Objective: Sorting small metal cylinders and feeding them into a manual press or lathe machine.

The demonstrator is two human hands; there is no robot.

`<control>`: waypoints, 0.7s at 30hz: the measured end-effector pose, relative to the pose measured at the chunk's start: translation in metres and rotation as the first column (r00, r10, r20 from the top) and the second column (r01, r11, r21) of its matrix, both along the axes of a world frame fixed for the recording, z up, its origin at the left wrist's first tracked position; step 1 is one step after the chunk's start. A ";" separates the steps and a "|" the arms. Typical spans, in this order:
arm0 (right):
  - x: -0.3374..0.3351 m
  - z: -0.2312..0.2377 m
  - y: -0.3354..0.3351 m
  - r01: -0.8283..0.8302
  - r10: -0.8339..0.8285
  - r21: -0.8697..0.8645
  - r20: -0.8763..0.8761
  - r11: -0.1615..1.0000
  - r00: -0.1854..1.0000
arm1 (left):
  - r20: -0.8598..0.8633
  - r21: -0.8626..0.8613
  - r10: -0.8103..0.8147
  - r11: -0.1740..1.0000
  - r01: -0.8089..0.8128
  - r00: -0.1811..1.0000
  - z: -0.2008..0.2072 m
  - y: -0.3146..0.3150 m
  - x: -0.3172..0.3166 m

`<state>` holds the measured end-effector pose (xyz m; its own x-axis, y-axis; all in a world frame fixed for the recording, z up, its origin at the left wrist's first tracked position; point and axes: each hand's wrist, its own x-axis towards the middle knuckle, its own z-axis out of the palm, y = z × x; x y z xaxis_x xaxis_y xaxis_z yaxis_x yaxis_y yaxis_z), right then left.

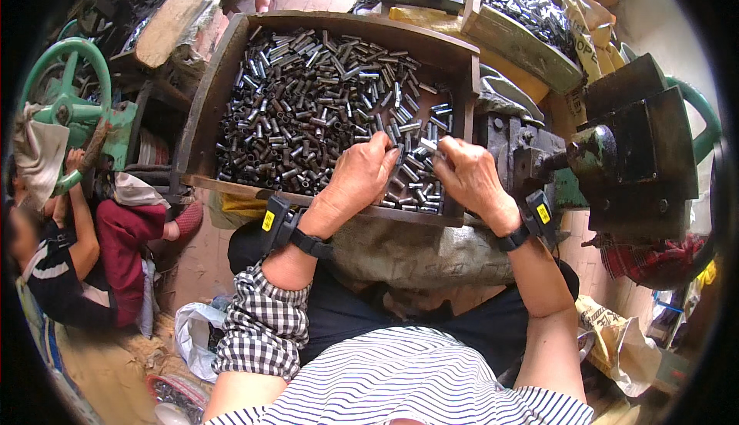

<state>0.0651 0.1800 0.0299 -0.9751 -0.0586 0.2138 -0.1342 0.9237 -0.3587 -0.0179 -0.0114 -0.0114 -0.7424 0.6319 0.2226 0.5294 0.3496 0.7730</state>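
Note:
A wooden tray (199, 121) in front of me holds a heap of short metal tubes (300, 109), some shiny and some dark. Over the tray's near right part, my left hand (363, 169) is closed, its fingertips pinching a dark short metal tube (398, 160). To the right of it, my right hand (471, 179) is closed too, thumb and forefinger on a bright short metal tube (428, 145). Both hands are just above the loose tubes, a small gap apart. Exactly how many tubes my left fingers hold is hidden.
A dark machine (631, 148) with a green handwheel stands close on the right. Behind the tray is another wooden box (531, 36) of metal pieces. At left, a person (85, 248) sits by a green handwheel (65, 109). A white plastic bag (196, 336) lies on the floor.

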 end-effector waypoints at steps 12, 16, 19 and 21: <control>0.033 -0.009 -0.017 -0.025 -0.007 -0.347 -0.092 0.938 0.996 | 0.648 0.368 -0.281 0.929 0.031 0.708 0.006 0.026 0.022; 0.042 -0.020 -0.018 0.289 -0.113 -0.833 0.269 0.471 0.957 | 0.644 0.373 -0.277 0.927 0.024 0.713 0.008 0.031 0.029; 0.048 -0.018 -0.010 0.339 -0.081 -0.918 0.329 0.208 0.941 | 0.631 0.392 -0.298 0.919 0.036 0.716 0.010 0.035 0.033; 0.049 -0.018 -0.007 0.347 -0.092 -0.932 0.339 0.101 0.936 | 0.644 0.398 -0.311 0.916 0.041 0.699 0.010 0.037 0.035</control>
